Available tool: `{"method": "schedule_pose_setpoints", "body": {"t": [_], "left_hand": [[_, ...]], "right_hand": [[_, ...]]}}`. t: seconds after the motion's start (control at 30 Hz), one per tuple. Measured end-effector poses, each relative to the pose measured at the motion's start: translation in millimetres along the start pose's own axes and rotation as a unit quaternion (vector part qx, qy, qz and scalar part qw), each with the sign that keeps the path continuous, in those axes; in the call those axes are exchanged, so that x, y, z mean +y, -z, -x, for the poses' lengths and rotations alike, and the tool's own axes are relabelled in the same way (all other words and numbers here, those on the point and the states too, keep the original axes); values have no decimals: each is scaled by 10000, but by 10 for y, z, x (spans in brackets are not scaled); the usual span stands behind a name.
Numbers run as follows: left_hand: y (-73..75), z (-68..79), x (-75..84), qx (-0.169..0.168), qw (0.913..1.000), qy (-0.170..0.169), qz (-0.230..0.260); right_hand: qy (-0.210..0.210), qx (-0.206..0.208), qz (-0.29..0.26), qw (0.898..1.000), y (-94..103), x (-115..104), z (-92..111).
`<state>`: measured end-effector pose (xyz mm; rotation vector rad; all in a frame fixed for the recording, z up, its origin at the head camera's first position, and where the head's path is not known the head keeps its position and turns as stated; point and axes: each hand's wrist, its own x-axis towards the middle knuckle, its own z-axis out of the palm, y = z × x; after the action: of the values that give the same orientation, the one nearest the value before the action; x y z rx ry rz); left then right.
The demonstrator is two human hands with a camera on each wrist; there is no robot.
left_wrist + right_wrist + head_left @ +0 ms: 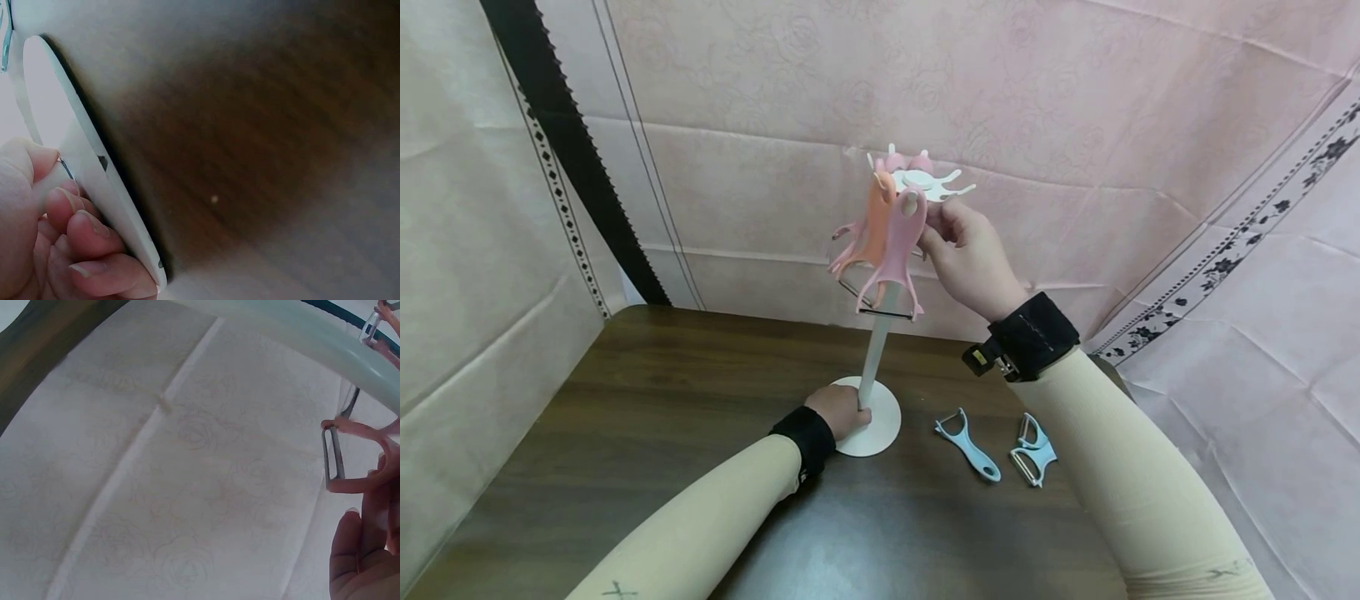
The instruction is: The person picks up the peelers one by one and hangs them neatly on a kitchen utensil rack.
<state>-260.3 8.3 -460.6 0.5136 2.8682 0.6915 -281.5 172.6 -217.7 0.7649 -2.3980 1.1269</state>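
Note:
A white stand (875, 350) with a round base rises from the table, tilted slightly to the right. My left hand (841, 410) grips its pole low down, fingers curled close over the base (94, 150). Pink and orange peelers hang from the white hooks (928, 182) at its top. In front hang a pink peeler (901, 242) and an orange peeler (876, 221). My right hand (966, 258) is at the right of the hooks, thumb and fingers pinching a pinkish peeler (359, 485), mostly hidden behind the front one in the head view.
Two light blue peelers lie on the brown table (700, 417) right of the base: a long-handled one (973, 454) and a short, wide one (1034, 450). Behind the table hangs a pale pink patterned cloth (760, 208), close to the hooks. More cloth hangs at both sides.

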Motion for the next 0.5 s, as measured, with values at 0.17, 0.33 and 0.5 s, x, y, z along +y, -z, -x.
{"method": "schedule_pose_setpoints", "body": {"t": [0.17,0.33,0.5], "left_hand": [[29,28,30,-22,10000,63,47],[51,64,56,-5,10000,37,60],[24,37,48,-1,9999,36,146]], "right_hand": [[143,-109,-69,9998,-15,-7,19],[183,-108,-52,9998,-14,4,46],[181,-45,32,9998,-12,25,92]]}}
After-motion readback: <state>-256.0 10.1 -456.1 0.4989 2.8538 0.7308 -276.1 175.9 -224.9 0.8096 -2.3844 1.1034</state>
